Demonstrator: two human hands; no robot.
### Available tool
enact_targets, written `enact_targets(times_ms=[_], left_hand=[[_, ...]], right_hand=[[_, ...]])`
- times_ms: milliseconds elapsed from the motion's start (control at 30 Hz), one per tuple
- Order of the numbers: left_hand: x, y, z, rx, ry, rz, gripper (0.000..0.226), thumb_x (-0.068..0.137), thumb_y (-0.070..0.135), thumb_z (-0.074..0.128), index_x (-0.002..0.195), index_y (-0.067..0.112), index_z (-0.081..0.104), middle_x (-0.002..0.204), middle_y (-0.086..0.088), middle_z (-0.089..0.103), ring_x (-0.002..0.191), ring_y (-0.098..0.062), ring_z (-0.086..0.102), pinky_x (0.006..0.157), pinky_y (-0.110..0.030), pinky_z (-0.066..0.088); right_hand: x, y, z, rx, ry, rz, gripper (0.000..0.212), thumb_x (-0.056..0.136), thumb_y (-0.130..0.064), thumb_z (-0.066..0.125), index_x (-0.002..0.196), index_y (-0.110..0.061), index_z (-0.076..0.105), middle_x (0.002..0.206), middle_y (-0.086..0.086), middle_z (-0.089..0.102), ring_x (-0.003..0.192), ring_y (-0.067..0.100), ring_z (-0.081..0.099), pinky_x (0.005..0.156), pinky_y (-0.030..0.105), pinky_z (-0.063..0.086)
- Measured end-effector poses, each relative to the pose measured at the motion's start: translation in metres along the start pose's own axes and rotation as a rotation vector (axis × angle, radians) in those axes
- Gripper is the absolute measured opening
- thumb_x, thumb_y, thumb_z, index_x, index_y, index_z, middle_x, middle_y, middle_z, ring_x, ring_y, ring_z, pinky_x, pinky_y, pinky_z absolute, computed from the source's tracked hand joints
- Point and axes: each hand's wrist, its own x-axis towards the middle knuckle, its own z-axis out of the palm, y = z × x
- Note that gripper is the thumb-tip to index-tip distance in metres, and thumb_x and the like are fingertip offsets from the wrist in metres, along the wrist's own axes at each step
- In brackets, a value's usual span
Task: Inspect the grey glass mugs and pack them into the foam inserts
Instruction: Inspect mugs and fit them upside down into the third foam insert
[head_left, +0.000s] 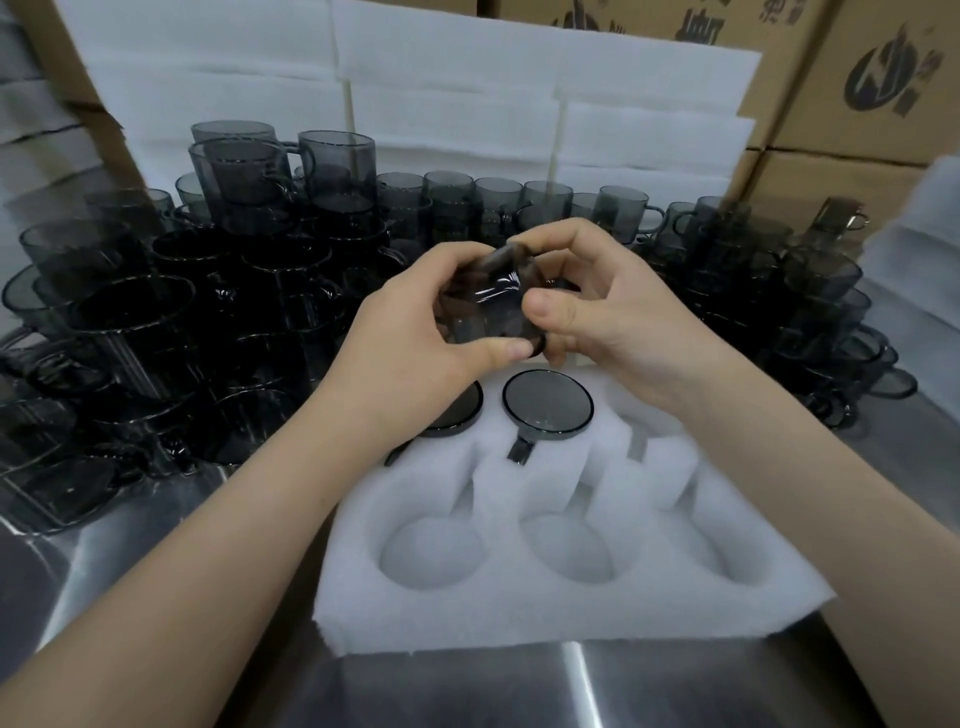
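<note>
- Head view: my left hand (415, 332) and right hand (608, 306) are close together, both wrapped around one grey mug (491, 306), held up over the foam insert (561, 613) — I think so I can check the glass.
- The insert holds two mugs in its far row — one (548, 402) plain, one half hidden. The near holes are empty.
- More mugs (208, 270) wait behind.

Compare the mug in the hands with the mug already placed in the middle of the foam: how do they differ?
The held mug is lifted and tilted between both hands; the packed mug sits in the foam insert. The held mug shows its side; the packed mug shows only a round end and its handle. Both are grey glass.
</note>
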Motion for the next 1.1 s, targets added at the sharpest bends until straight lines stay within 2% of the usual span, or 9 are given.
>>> enact_targets(times_ms=[133,233,333,467,567,667,800,967,1100], left_hand=[[0.0,0.001,-0.001,0.114,-0.018,0.029,0.061,0.064,0.022,0.089,0.116,0.036,0.061,0.105,0.021,0.066,0.103,0.001,0.061,0.096,-0.026,0.048],[0.0,0.001,-0.001,0.167,-0.015,0.058,0.062,0.063,0.021,0.089,0.113,0.041,0.059,0.1,0.028,0.064,0.099,0.009,0.058,0.087,-0.006,0.042],[-0.001,0.002,-0.001,0.192,-0.009,0.085,0.065,0.062,0.02,0.089,0.107,0.05,0.053,0.094,0.04,0.059,0.096,0.019,0.054,0.083,0.002,0.036],[0.0,0.001,-0.001,0.176,-0.028,0.093,0.065,0.063,0.021,0.088,0.117,0.042,0.059,0.101,0.032,0.063,0.1,0.013,0.056,0.09,-0.007,0.041],[0.0,0.001,0.0,0.121,-0.047,0.072,0.062,0.064,0.025,0.088,0.118,0.04,0.06,0.104,0.025,0.066,0.101,0.007,0.059,0.094,-0.018,0.046],[0.0,0.003,0.0,0.045,-0.04,0.035,0.058,0.065,0.033,0.08,0.119,0.033,0.061,0.107,0.019,0.068,0.104,0.0,0.062,0.096,-0.025,0.048],[0.0,0.0,-0.002,-0.073,-0.023,-0.029,0.053,0.067,0.028,0.077,0.118,0.025,0.063,0.101,0.014,0.07,0.097,-0.005,0.067,0.093,-0.032,0.053],[-0.001,-0.001,-0.002,-0.004,-0.033,-0.034,0.051,0.067,0.035,0.076,0.116,0.034,0.063,0.102,0.016,0.07,0.098,-0.002,0.065,0.094,-0.03,0.051],[-0.001,0.002,0.0,0.086,-0.029,0.004,0.051,0.065,0.038,0.076,0.114,0.037,0.061,0.102,0.02,0.069,0.101,0.0,0.063,0.096,-0.031,0.05]], right_hand=[[-0.002,-0.002,0.003,-0.045,0.046,-0.003,0.033,0.069,-0.021,0.078,0.093,-0.021,0.056,0.084,-0.007,0.065,0.054,0.013,0.055,0.044,0.023,0.036],[-0.002,-0.003,0.008,-0.057,0.108,-0.044,0.034,0.067,-0.023,0.08,0.086,-0.018,0.053,0.085,-0.002,0.062,0.048,0.009,0.053,0.04,0.018,0.035],[-0.001,-0.004,0.012,-0.03,0.168,-0.087,0.028,0.071,-0.019,0.077,0.079,-0.015,0.051,0.078,-0.001,0.06,0.045,0.002,0.053,0.039,0.014,0.037],[0.002,-0.001,0.011,0.014,0.257,-0.047,0.026,0.081,-0.029,0.072,0.067,-0.02,0.051,0.061,-0.005,0.059,0.044,0.011,0.045,0.037,0.018,0.03],[0.005,0.001,0.006,0.129,0.246,0.023,0.023,0.088,-0.029,0.064,0.07,-0.017,0.056,0.066,0.007,0.062,0.041,0.018,0.046,0.038,0.023,0.025],[0.005,0.001,-0.001,0.227,0.109,0.07,0.018,0.091,-0.02,0.055,0.098,-0.009,0.068,0.077,0.013,0.062,0.05,0.021,0.047,0.044,0.023,0.03],[0.002,-0.001,-0.008,0.359,-0.133,0.061,0.04,0.088,-0.001,0.05,0.128,-0.002,0.052,0.08,0.002,0.064,0.062,0.015,0.047,0.057,0.017,0.037],[0.001,0.0,-0.005,0.331,-0.096,0.07,0.031,0.082,0.001,0.056,0.113,-0.006,0.058,0.084,0.004,0.066,0.057,0.014,0.056,0.05,0.017,0.041],[0.001,-0.002,0.001,0.165,0.05,0.062,0.02,0.078,-0.012,0.071,0.096,-0.013,0.063,0.075,-0.001,0.068,0.047,0.013,0.052,0.036,0.017,0.03]])
